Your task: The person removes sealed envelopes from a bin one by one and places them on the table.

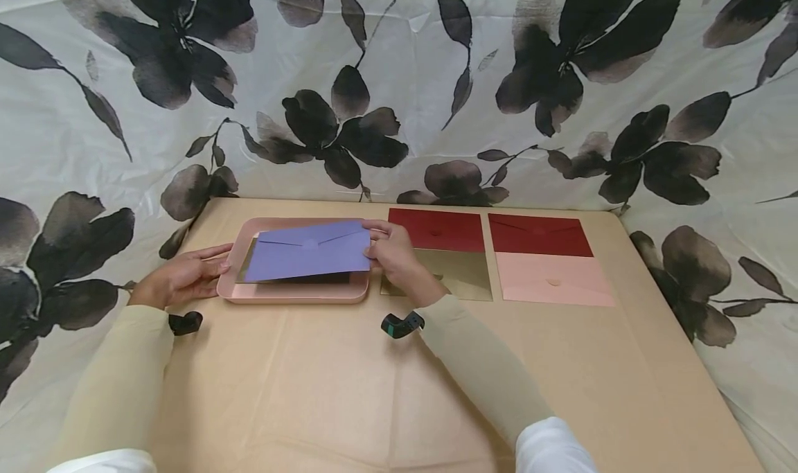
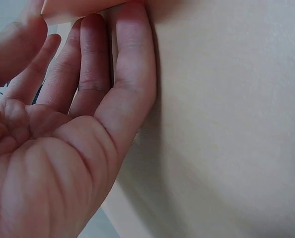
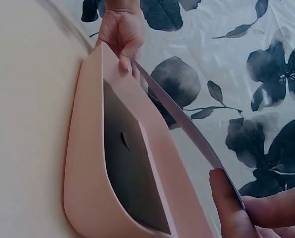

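A purple envelope (image 1: 308,251) is pinched at its right end between the thumb and fingers of my right hand (image 1: 399,255). It is tilted above the pink tray (image 1: 293,298), and the right wrist view shows a gap between the two. Inside the tray lies a dark olive envelope (image 3: 132,163), mostly covered by the purple one in the head view. At the tray's left end, my left hand (image 1: 187,277) grips the wall, its thumb at the rim and the fingers (image 2: 132,54) along the outside and underneath.
Right of the tray, two dark red envelopes (image 1: 541,235) lie along the table's back edge. In front of them are a gold-olive envelope (image 1: 461,272) and a pink envelope (image 1: 555,279). The tan-covered table (image 1: 324,383) meets a floral-print cloth (image 1: 436,64) behind.
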The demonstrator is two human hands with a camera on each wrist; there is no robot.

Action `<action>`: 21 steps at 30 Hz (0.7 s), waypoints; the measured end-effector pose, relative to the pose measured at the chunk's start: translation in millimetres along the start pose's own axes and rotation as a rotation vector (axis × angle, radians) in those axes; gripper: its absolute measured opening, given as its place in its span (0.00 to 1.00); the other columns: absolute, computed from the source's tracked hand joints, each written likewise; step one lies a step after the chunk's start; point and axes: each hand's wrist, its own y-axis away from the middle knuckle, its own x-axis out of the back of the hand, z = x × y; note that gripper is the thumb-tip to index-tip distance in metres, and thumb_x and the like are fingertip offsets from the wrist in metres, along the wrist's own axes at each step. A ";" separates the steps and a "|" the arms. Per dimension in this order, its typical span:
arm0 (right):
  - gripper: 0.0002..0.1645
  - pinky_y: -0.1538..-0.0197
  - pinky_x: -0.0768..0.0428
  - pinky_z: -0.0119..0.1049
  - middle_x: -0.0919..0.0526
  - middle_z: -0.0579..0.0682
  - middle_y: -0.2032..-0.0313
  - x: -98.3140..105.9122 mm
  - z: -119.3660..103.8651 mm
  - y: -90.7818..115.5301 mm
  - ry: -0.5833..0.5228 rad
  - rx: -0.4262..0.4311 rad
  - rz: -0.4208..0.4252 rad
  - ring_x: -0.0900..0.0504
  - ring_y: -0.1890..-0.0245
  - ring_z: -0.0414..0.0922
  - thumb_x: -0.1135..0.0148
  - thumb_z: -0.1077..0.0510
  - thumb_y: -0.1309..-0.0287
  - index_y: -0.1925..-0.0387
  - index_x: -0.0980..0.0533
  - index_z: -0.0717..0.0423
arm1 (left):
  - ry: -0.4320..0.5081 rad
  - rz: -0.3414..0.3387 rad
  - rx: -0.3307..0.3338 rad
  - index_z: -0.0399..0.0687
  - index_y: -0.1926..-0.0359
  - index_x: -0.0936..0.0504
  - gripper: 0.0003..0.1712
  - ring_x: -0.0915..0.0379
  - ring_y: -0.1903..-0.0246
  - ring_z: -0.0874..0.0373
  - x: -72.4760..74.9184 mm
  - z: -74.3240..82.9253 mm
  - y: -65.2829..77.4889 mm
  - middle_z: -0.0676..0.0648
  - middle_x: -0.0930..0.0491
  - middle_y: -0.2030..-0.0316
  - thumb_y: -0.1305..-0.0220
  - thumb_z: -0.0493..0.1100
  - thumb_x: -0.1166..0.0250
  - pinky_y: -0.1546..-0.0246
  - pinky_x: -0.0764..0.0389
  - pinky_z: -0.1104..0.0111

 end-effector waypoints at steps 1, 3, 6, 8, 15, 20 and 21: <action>0.35 0.65 0.16 0.34 0.14 0.58 0.41 2.6 -0.1 0.7 -0.001 -0.005 -0.003 0.16 0.64 0.42 0.42 0.79 0.42 0.35 0.21 0.55 | -0.003 0.003 0.002 0.52 0.16 0.65 0.49 0.17 0.55 0.66 0.1 0.0 0.4 0.67 0.15 0.54 0.22 0.40 0.42 0.53 0.14 0.68; 0.34 0.64 0.16 0.34 0.14 0.57 0.41 8.3 -0.2 2.1 -0.002 -0.011 -0.006 0.15 0.62 0.43 0.41 0.78 0.41 0.35 0.21 0.53 | -0.011 0.007 0.002 0.52 0.16 0.64 0.49 0.17 0.54 0.66 0.1 0.2 0.7 0.67 0.15 0.54 0.22 0.40 0.42 0.53 0.14 0.68; 0.33 0.60 0.16 0.35 0.14 0.56 0.41 17.9 -0.3 4.5 -0.001 -0.022 0.001 0.16 0.61 0.44 0.41 0.76 0.39 0.35 0.21 0.52 | -0.047 0.023 0.000 0.53 0.16 0.64 0.49 0.18 0.54 0.67 -1.4 1.1 0.3 0.69 0.16 0.54 0.22 0.42 0.40 0.52 0.14 0.69; 0.33 0.58 0.17 0.35 0.14 0.55 0.41 24.2 -0.4 6.3 0.001 -0.024 0.004 0.16 0.59 0.44 0.40 0.76 0.39 0.35 0.21 0.51 | -0.059 0.030 -0.002 0.53 0.16 0.63 0.50 0.18 0.54 0.67 -2.2 1.5 -0.4 0.70 0.17 0.55 0.23 0.44 0.40 0.52 0.14 0.69; 0.32 0.58 0.21 0.38 0.14 0.54 0.41 42.0 -0.5 11.3 0.016 -0.034 0.016 0.16 0.58 0.47 0.39 0.74 0.37 0.36 0.20 0.47 | -0.064 0.044 0.006 0.52 0.16 0.62 0.49 0.17 0.55 0.66 -3.1 0.1 0.3 0.69 0.16 0.56 0.23 0.44 0.40 0.53 0.13 0.68; 0.32 0.62 0.21 0.35 0.15 0.56 0.40 55.1 -1.7 16.0 -0.011 -0.029 0.010 0.16 0.61 0.47 0.40 0.75 0.37 0.35 0.21 0.49 | -0.070 0.045 -0.002 0.51 0.16 0.62 0.48 0.17 0.55 0.66 -2.6 -0.8 2.0 0.68 0.16 0.56 0.23 0.44 0.40 0.52 0.13 0.68; 0.33 0.62 0.19 0.34 0.15 0.57 0.39 57.8 -1.7 16.8 -0.020 -0.030 0.008 0.15 0.60 0.47 0.40 0.75 0.37 0.34 0.21 0.50 | -0.072 0.043 -0.002 0.51 0.16 0.62 0.48 0.17 0.55 0.66 -2.6 -0.6 2.3 0.68 0.16 0.55 0.22 0.44 0.40 0.52 0.13 0.68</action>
